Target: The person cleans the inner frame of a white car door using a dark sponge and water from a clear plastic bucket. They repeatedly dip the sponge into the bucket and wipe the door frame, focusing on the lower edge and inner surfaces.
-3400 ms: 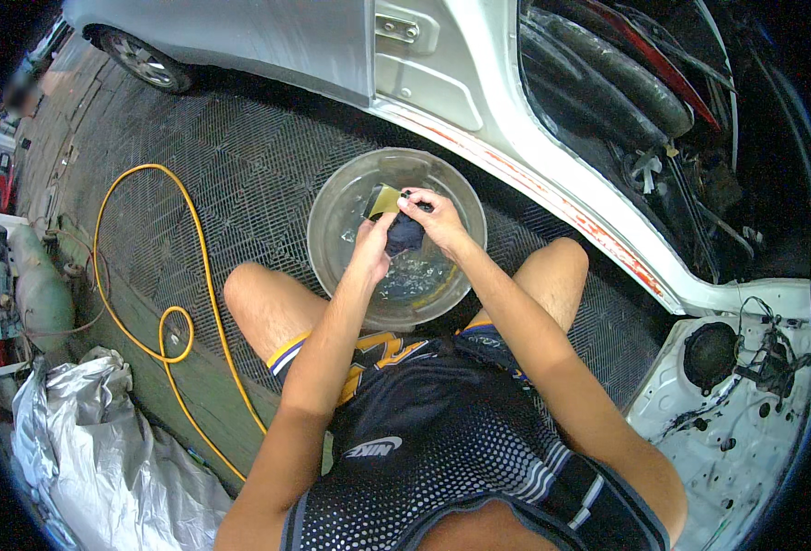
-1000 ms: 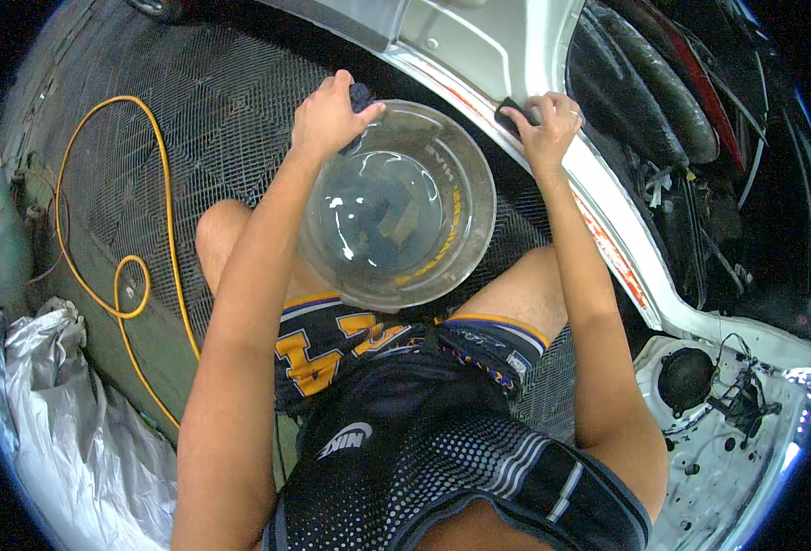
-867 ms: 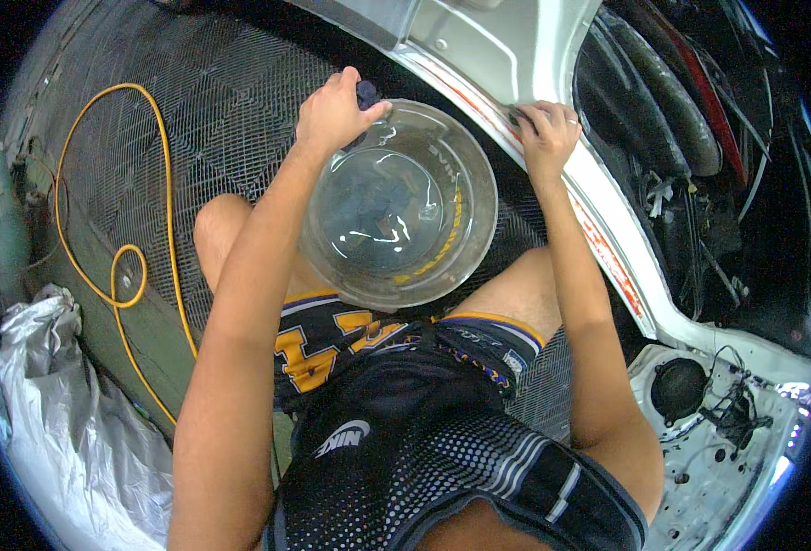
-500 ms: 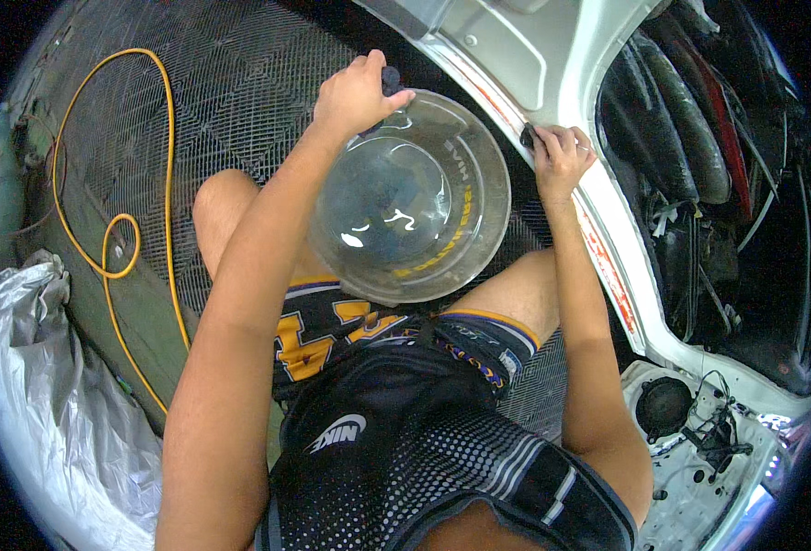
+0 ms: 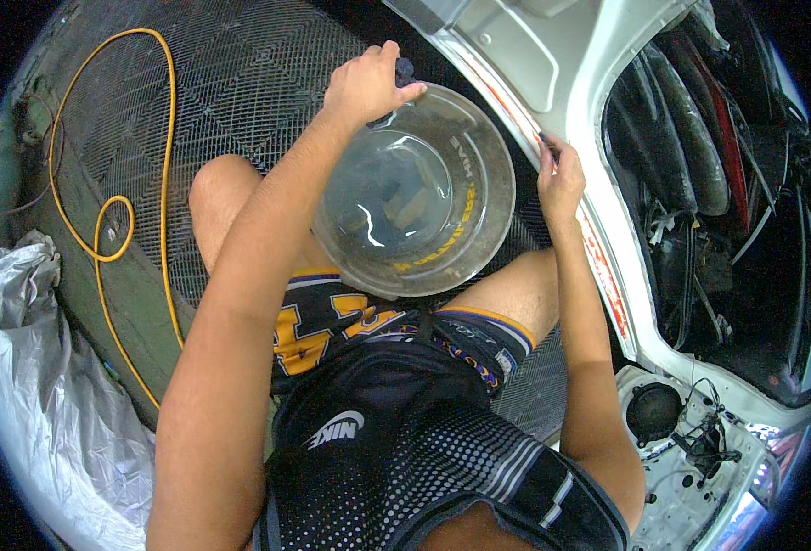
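My left hand [image 5: 361, 88] is closed around a dark wad [image 5: 405, 71], perhaps cloth, at the far rim of a round, see-through plastic tub [image 5: 490, 207]. Its thumb points toward the rim. Water lies in the tub, with blurred rectangular shapes at the bottom. On the right, my right hand [image 5: 562, 182] pinches a small dark piece [image 5: 544, 139] against the edge of a white car body sill [image 5: 598, 188]. Fingers hide most of that piece, so its kind is unclear. Red-orange patches [image 5: 605, 275] run along the sill below the hand.
The tub stands between my knees on black grid matting [image 5: 231, 87]. A yellow hose [image 5: 168, 165] loops at the left, above crumpled silver sheeting [image 5: 56, 395]. Dark car parts [image 5: 676, 129] fill the opening beyond the sill. A white panel with a round speaker [image 5: 653, 411] is at lower right.
My right hand has slid slightly back along the sill toward me, its fingers now more bunched. My left hand keeps the dark wad by the rim. The whole view has shifted slightly.
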A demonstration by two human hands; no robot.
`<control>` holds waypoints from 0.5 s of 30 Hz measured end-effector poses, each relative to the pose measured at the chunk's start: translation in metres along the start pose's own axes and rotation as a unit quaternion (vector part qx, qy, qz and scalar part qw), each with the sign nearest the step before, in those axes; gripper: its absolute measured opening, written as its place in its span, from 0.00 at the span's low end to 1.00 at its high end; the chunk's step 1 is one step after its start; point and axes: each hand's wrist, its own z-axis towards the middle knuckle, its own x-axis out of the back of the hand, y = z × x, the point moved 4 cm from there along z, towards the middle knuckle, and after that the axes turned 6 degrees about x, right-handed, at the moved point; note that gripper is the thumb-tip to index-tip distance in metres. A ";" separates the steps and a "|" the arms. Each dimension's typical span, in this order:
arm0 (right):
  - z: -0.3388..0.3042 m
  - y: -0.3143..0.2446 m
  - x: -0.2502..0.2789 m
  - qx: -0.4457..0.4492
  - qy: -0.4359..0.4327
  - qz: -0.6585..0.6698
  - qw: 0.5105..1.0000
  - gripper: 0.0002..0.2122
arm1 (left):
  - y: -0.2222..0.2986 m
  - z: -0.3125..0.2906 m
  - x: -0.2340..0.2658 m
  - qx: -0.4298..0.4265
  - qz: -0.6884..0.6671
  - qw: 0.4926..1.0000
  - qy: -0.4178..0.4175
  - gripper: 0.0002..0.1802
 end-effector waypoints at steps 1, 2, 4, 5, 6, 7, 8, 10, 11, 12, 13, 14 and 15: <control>0.004 -0.008 0.007 0.093 0.036 -0.049 0.994 0.15 | -0.002 0.000 0.000 -0.001 0.000 1.000 0.002 0.39; 0.004 -0.015 0.012 0.184 0.072 -0.098 0.975 0.15 | -0.002 0.000 -0.001 -0.004 0.001 1.000 0.004 0.40; 0.006 -0.008 0.006 0.194 0.084 -0.145 0.967 0.15 | -0.004 0.000 -0.003 -0.006 0.004 1.000 0.027 0.40; 0.009 -0.004 0.002 0.206 0.080 -0.160 0.962 0.15 | -0.003 0.000 -0.003 -0.008 0.006 0.999 0.038 0.40; 0.013 0.000 -0.002 0.218 0.075 -0.173 0.957 0.15 | -0.002 0.000 -0.004 -0.009 0.005 0.999 0.037 0.40; 0.018 0.005 -0.006 0.223 0.068 -0.185 0.955 0.15 | -0.002 0.000 -0.004 -0.010 0.005 0.999 0.035 0.40; 0.023 0.006 -0.009 0.231 0.069 -0.182 0.953 0.14 | -0.002 0.000 -0.003 -0.009 0.006 0.999 0.034 0.40; 0.033 0.007 -0.015 0.247 0.071 -0.176 0.950 0.14 | -0.002 -0.001 -0.003 -0.007 0.010 1.000 0.019 0.39; 0.036 0.008 -0.019 0.259 0.079 -0.189 0.944 0.12 | 0.000 -0.001 -0.001 -0.007 0.011 1.000 0.010 0.38; 0.037 0.009 -0.025 0.267 0.075 -0.205 0.939 0.11 | 0.001 -0.001 0.001 -0.004 0.013 1.000 0.006 0.38; 0.039 0.009 -0.031 0.275 0.072 -0.220 0.933 0.11 | 0.003 -0.003 0.002 0.000 0.015 1.000 0.001 0.37; 0.043 0.010 -0.038 0.284 0.067 -0.233 0.928 0.10 | 0.003 -0.003 0.003 0.005 0.017 1.000 -0.003 0.37; 0.053 0.001 -0.044 0.313 0.058 -0.249 0.915 0.11 | 0.002 -0.003 0.003 0.008 0.017 1.000 -0.004 0.37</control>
